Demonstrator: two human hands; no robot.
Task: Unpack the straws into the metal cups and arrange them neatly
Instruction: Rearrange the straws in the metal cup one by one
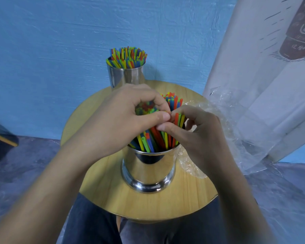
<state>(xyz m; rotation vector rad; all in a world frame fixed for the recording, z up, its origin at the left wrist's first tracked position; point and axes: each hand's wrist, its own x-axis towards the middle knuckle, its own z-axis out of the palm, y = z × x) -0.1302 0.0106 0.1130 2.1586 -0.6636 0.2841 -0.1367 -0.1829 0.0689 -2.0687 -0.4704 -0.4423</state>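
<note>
A shiny metal cup (148, 170) stands near the front of a small round wooden table (183, 199). It is packed with coloured straws (152, 140) in red, green, yellow and blue. My left hand (116, 117) curls round the tops of the straws from the left. My right hand (197, 132) pinches a few straws at the right side of the same bunch. A second metal cup (126, 76) stands at the far edge of the table, full of upright straws (127, 57).
Crumpled clear plastic wrapping (225, 124) lies on the table's right side, behind my right hand. A white printed cloth (262, 76) hangs at the right. A blue wall is behind the table. My legs are under the front edge.
</note>
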